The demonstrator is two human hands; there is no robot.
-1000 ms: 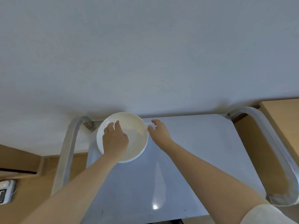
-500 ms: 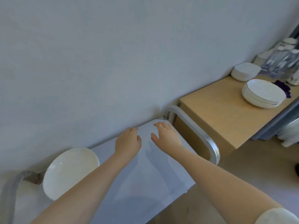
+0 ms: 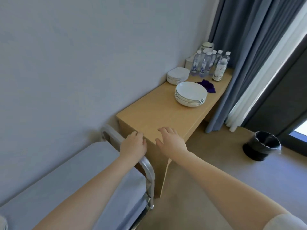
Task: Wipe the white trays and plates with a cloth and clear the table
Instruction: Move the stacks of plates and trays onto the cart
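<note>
A stack of round white plates (image 3: 191, 93) sits on the wooden table (image 3: 157, 117), toward its far end. Behind it, by the wall, stands a stack of square white trays (image 3: 178, 75). A purple cloth (image 3: 207, 85) lies crumpled right of the round plates. My left hand (image 3: 133, 145) is empty with fingers apart, over the cart's metal handle (image 3: 146, 165) at the table's near corner. My right hand (image 3: 171, 140) hovers empty and spread over the table's near edge. The white bowl put on the cart is out of view.
Several water bottles (image 3: 209, 63) and a white kettle (image 3: 207, 46) crowd the table's far end. A grey-topped cart (image 3: 58, 176) stands left of the table against the wall. A black bin (image 3: 262, 145) sits on the floor right, near blue curtains (image 3: 245, 47).
Both hands let go of the white bowl on the cart and swung right, past the cart handle to the table's near corner. The view turned right; the bowl left the frame.
</note>
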